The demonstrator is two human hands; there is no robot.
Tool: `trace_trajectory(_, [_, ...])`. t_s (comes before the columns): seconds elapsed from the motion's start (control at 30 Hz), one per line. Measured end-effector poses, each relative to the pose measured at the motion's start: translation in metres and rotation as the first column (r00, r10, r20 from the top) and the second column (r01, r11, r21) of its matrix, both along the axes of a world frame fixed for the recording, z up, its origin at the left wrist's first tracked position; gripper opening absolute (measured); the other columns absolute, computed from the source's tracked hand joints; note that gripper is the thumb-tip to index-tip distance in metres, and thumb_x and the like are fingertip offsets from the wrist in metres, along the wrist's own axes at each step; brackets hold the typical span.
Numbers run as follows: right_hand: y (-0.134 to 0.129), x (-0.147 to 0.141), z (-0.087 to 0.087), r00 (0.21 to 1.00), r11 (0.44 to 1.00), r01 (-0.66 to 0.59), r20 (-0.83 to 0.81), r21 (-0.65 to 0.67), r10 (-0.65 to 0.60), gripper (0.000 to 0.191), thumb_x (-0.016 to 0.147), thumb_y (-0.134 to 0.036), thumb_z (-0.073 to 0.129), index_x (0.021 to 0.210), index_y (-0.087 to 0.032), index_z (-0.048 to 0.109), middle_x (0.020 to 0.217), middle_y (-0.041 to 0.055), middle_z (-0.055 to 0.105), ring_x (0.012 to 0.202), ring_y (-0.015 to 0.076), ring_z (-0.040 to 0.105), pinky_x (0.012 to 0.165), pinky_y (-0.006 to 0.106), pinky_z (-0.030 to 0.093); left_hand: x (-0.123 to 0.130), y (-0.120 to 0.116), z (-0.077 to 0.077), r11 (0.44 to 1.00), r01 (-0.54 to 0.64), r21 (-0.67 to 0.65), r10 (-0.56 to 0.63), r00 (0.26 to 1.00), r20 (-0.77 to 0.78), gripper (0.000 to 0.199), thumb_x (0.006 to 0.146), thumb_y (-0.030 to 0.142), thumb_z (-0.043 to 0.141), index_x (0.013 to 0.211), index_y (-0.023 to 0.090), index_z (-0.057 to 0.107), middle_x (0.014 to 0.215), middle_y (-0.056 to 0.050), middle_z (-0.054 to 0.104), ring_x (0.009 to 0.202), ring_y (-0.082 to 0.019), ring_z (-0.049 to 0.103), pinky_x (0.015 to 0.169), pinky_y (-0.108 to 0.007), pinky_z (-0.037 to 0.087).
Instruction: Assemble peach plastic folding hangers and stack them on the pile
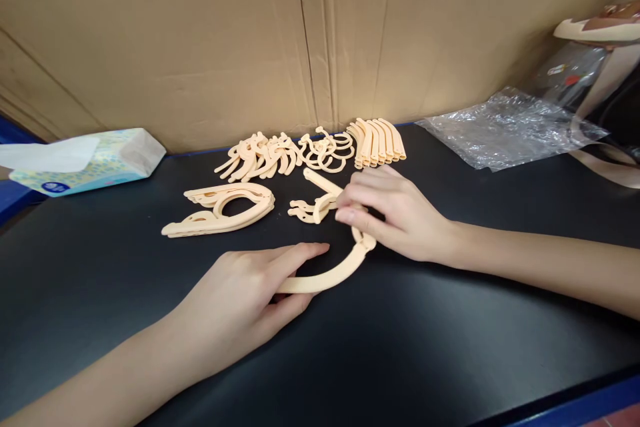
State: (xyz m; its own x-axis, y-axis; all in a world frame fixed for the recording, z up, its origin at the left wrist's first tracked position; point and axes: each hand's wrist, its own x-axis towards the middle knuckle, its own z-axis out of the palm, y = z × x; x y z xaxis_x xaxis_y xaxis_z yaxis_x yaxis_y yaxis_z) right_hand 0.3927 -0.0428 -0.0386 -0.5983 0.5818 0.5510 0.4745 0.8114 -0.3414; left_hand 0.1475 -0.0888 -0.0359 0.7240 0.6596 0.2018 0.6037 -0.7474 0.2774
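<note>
My left hand (245, 300) grips a curved beige plastic hanger arm (333, 277) between thumb and fingers, its index finger stretched out along the top. At its far end the arm meets a jointed end (369, 242) just under my right hand (395, 210). The fingers of my right hand are bent and pinched together over a beige hanger part, mostly hidden beneath them. Close to those fingertips lie a few loose beige pieces (303, 211) and a straight one (320, 180). Folded beige hangers (240, 219) lie stacked to the left.
Along the back of the black table (400, 347) sit piles of curved arms (263, 155), hooks (327, 152) and lined-up arms (377, 142). A tissue pack (120, 160) lies left; clear plastic wrap (505, 127) and a strapped bag (607, 67) lie right. Cardboard (200, 47) stands behind.
</note>
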Motion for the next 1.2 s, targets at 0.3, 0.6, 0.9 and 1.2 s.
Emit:
trace_trajectory(0.3, [0.009,0.000,-0.002,0.984,0.980,0.138,-0.095,-0.146,-0.153,0.012,0.089,-0.018,0.061,0.079,-0.019,0.054,0.074,-0.0030,0.053,0.072,0.0126,0.049,0.070,0.025,0.037,0.000,-0.001,0.000,1.000,-0.006,0.022,0.007,1.000,-0.021,0.033,0.099,0.036,0.049,0.129,0.024,0.055,0.086,0.003,0.073,0.063,-0.011,0.067,0.055,-0.020,0.046])
trace_trajectory(0.6, [0.007,0.003,-0.006,0.990,0.991,0.137,0.030,-0.011,-0.136,0.016,0.089,-0.005,0.050,0.090,-0.019,0.056,0.093,0.0033,0.060,0.091,0.0183,0.055,0.082,0.030,0.039,0.004,0.005,0.003,0.986,-0.022,0.166,0.024,1.000,-0.011,0.023,0.099,0.029,0.049,0.115,0.022,0.065,0.090,-0.002,0.065,0.083,-0.017,0.058,0.073,-0.027,0.044])
trace_trajectory(0.9, [0.005,0.000,-0.008,0.949,0.957,0.200,0.202,0.212,-0.243,0.017,0.093,-0.006,0.047,0.096,-0.016,0.061,0.097,0.0060,0.063,0.090,0.0207,0.055,0.082,0.032,0.038,0.004,0.006,0.002,0.992,0.036,0.125,-0.042,0.998,0.045,0.023,0.100,0.023,0.048,0.119,0.021,0.061,0.097,-0.003,0.061,0.085,-0.016,0.055,0.077,-0.028,0.044])
trace_trajectory(1.2, [0.007,0.005,-0.004,0.834,0.861,0.173,0.394,0.478,-0.386,0.019,0.095,-0.009,0.046,0.097,-0.014,0.064,0.098,0.0099,0.065,0.091,0.0238,0.055,0.082,0.035,0.037,0.005,0.005,0.003,0.986,-0.025,0.164,0.020,0.999,0.035,0.023,0.099,0.026,0.049,0.120,0.021,0.058,0.115,-0.007,0.062,0.106,-0.020,0.058,0.091,-0.033,0.048])
